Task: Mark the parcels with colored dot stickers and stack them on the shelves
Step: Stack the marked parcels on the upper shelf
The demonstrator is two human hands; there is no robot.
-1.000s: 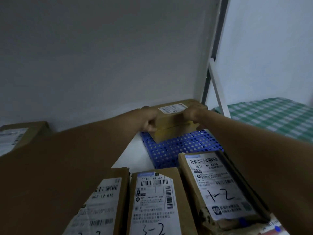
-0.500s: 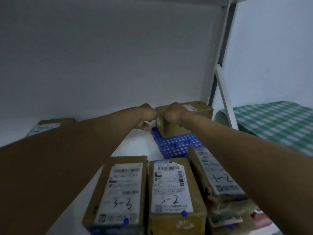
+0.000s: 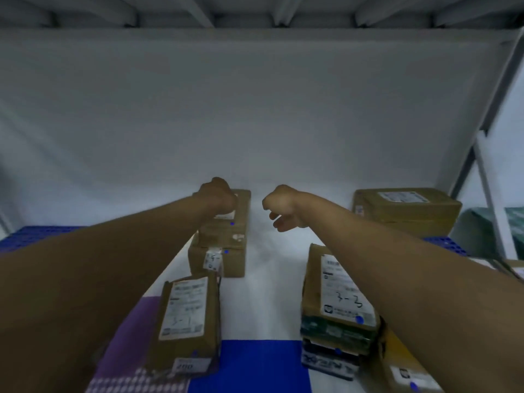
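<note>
Two brown parcels are stacked at the middle of the white shelf, the top parcel carrying a small blue dot sticker. My left hand is curled over the far left corner of that top parcel and grips it. To its right, my right hand hovers above the shelf with loosely curled fingers and holds nothing. At the back right corner stands a larger brown parcel.
A labelled parcel lies front left, and a stack marked "3-3" front right under my right forearm. Blue perforated mats lie at the left and right. The upper shelf's underside is close overhead. A shelf post stands at right.
Both hands let go of the parcel at the back right corner and swung left. My left hand now grips the middle stack, and my right hand is free.
</note>
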